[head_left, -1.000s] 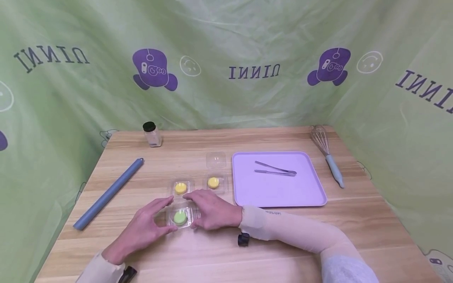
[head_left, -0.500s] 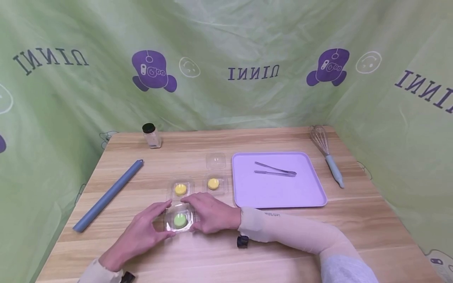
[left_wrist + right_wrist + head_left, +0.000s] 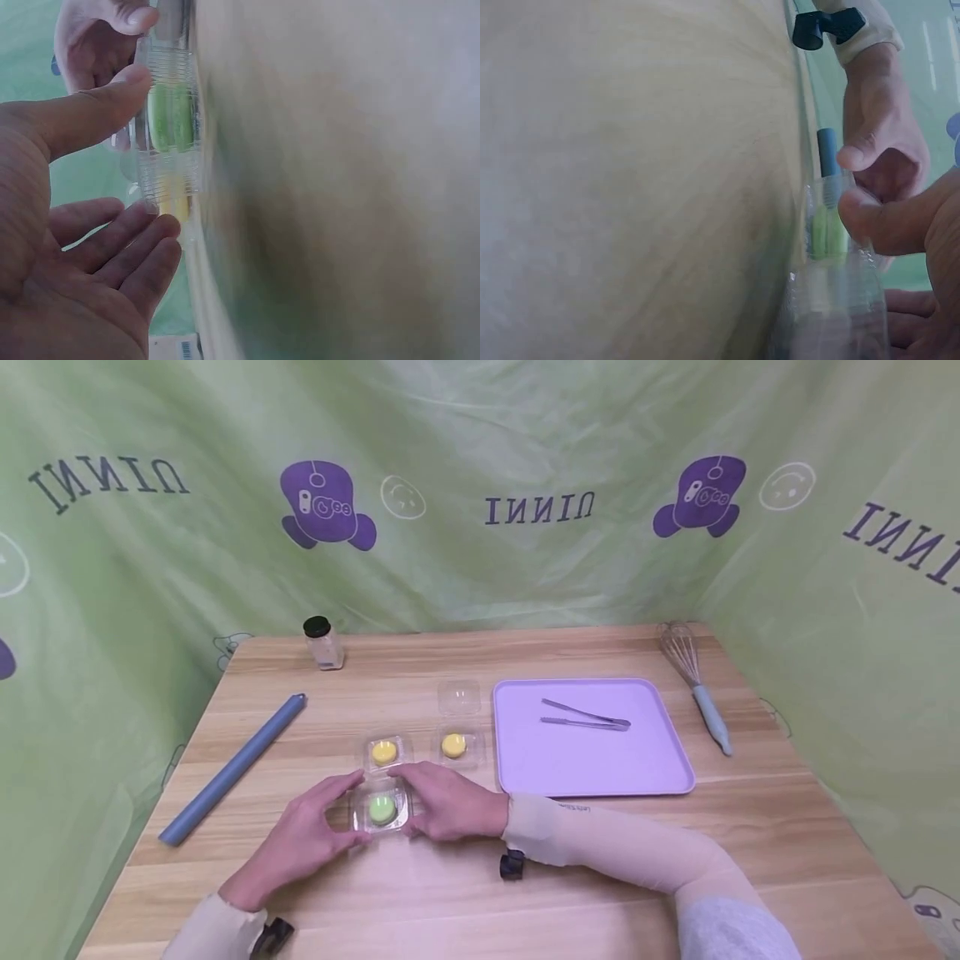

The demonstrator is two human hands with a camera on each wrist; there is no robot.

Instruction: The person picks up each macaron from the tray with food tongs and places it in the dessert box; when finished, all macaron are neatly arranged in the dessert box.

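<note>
A lidded clear plastic box (image 3: 171, 64) with a green macaron (image 3: 382, 810) inside sits at the left front of the table. My left hand (image 3: 309, 828) holds its left side, thumb at the near edge and fingertips at the far edge. On the opposite side my right hand (image 3: 453, 802) holds it the same way; in the right wrist view, the right thumb (image 3: 877, 221) lies against the box. Just behind is a second clear box with a yellow macaron (image 3: 385, 752). To its right, another yellow macaron (image 3: 453, 745) lies in an opened box, its clear lid (image 3: 459, 697) folded back.
A purple tray (image 3: 592, 768) bearing metal tongs (image 3: 585, 720) lies right of the boxes. A blue rolling pin (image 3: 232, 770) lies at the left, and a black-capped jar (image 3: 326, 647) stands at the back left. A whisk (image 3: 697, 689) lies at the far right.
The box with the green macaron came slightly nearer, then shifted back a little toward the box behind it. Both hands keep their places at its sides.
</note>
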